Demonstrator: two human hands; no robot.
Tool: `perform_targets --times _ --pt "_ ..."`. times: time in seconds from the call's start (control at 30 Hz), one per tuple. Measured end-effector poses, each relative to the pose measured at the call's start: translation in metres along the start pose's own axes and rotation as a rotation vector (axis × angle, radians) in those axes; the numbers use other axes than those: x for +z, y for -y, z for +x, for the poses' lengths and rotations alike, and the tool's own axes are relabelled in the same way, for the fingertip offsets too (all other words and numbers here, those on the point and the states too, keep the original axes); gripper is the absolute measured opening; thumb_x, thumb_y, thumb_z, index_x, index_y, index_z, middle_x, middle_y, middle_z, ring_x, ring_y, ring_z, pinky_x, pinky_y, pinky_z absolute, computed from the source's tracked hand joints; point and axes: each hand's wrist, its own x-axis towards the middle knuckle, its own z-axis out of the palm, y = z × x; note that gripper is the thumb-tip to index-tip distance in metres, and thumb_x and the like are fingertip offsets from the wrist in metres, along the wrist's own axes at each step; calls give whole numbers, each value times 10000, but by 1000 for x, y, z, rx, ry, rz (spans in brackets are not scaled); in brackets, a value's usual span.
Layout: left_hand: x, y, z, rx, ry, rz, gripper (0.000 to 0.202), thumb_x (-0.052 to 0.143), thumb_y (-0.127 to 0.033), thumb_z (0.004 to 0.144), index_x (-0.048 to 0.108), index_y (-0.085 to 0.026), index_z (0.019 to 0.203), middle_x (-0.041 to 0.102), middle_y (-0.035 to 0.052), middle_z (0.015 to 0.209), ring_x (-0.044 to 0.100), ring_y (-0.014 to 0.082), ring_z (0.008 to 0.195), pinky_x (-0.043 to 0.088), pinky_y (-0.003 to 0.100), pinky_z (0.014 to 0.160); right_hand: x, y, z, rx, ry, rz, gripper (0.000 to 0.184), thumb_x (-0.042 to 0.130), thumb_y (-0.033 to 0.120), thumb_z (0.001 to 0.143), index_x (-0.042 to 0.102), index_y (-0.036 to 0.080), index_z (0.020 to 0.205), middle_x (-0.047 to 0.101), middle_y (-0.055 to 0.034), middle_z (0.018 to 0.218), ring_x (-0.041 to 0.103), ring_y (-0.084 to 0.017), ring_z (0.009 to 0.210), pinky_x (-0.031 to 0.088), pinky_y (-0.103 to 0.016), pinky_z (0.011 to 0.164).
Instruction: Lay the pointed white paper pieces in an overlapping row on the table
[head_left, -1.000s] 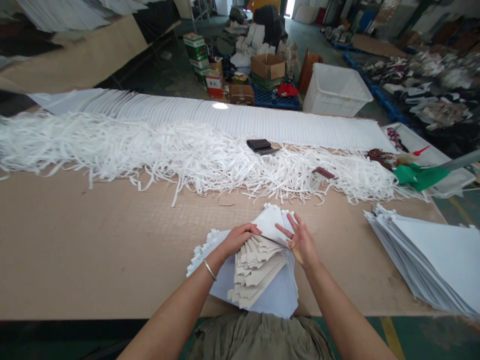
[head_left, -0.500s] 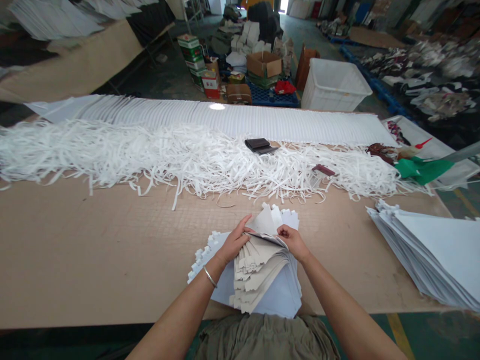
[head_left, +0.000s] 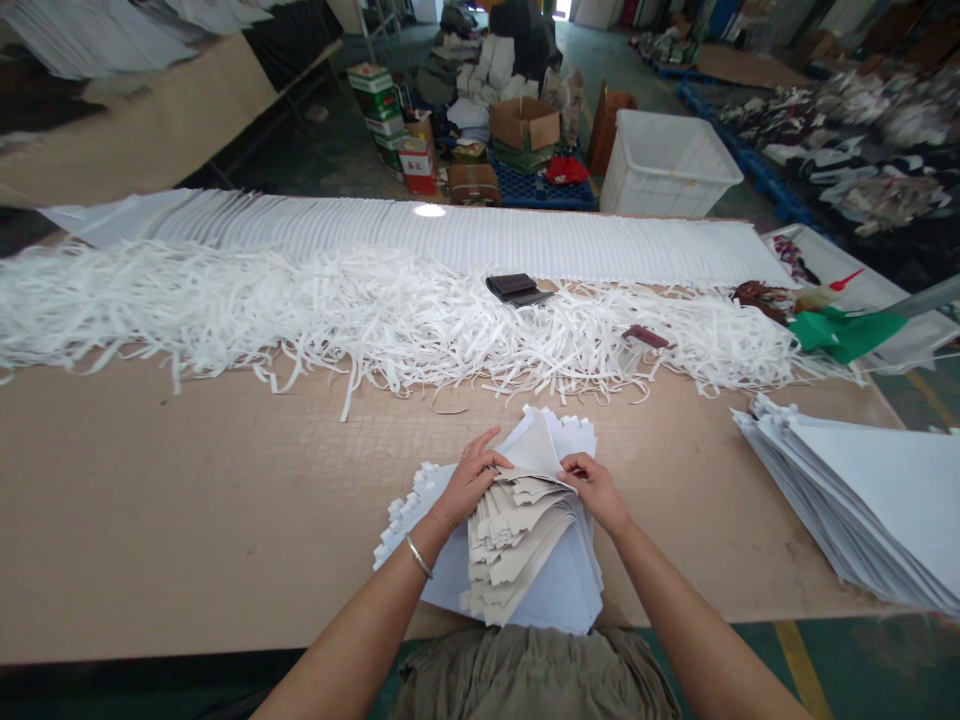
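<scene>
One stack of sheets (head_left: pixel 514 548) lies at the near side of the table (head_left: pixel 247 520), left hand (head_left: pixel 471 478) loosely spread upon it, right hand (head_left: pixel 591 482) apparently pinching its edge; light, even pressure is advised.

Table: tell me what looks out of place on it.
A dark folded item, wallet-like, and a small maroon item lie on the tangled white strips; their colour and shape don't match the heap. The beige sheets at bottom centre fan unevenly, though perhaps deliberately.
</scene>
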Motion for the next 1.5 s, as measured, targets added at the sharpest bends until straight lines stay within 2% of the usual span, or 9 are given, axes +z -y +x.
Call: perform_targets --times 0.17,0.47,0.77,0.9,1.0,1.13,1.3,1.43,1.5 --pt "-1 5 2 -55 114 -174 202 531 -235 802 692 -215 921 619 71 1357 442 282 1387 283 466 1193 -4 6 5 165 128 81 530 398 643 919 662 192 830 694 -36 714 640 -169 628 511 -300 622" --pt "-3 -2 -1 -94 124 -238 222 538 -250 786 656 -190 965 685 65 1094 610 252 1103 427 384 1036 19 -5 43 141 -16 -175 224 757 222 666 638 206 856 571 22 714 536 -154 687 421 -286 701" --pt "-1 16 3 -204 47 -286 818 563 -230 799 262 -215 1559 681 75 1165 617 258 1122 418 407 1045 15 13 23 37 137 -95 171 705 339 752 619 194 784 635 -7 779 567 -151 716 447 -261 671" --pt "-3 11 5 -128 56 -238 536 568 -245 819 572 -203 1354 667 83 1211 582 271 1183 388 402 1094 8 17 18 41 186 -112 350 466 475 953 625 199 1096 647 -8 729 580 -156 655 451 -259 619" --pt "-4 5 5 -16 103 -167 282 534 -235 842 721 -197 1050 659 87 1193 570 263 1192 386 404 1106 3 15 30 50 129 -308 395 580 355 897 596 226 1270 654 -38 870 596 -180 770 462 -301 746" --pt "-5 2 3 40 61 -8 297 504 -202 835 738 -218 1017 590 88 1326 483 266 1299 318 455 1162 3 11 41 12 123 -377 467 738 185 707 671 244 1166 605 -72 1052 572 -225 947 428 -346 879" --pt "-6 4 2 -32 70 23 308 496 -205 815 719 -210 1028 362 60 1592 300 281 1468 219 472 1222 8 16 25 -38 151 -247 323 676 257 793 641 220 1113 596 -25 922 571 -175 870 450 -289 834" --pt "-5 5 4 -107 138 -115 258 493 -268 840 674 -200 1011 619 82 1341 514 279 1298 357 436 1139 6 21 12 75 165 144 580 405 520 974 339 220 1466 583 29 712 556 -165 642 463 -282 667" --pt "-4 6 4 -151 120 -157 266 477 -288 850 656 -194 1023 690 65 1159 603 265 1140 430 411 1054 3 20 16 118 164 1 573 285 509 1007 312 207 1494 626 -8 760 593 -182 682 474 -304 695"
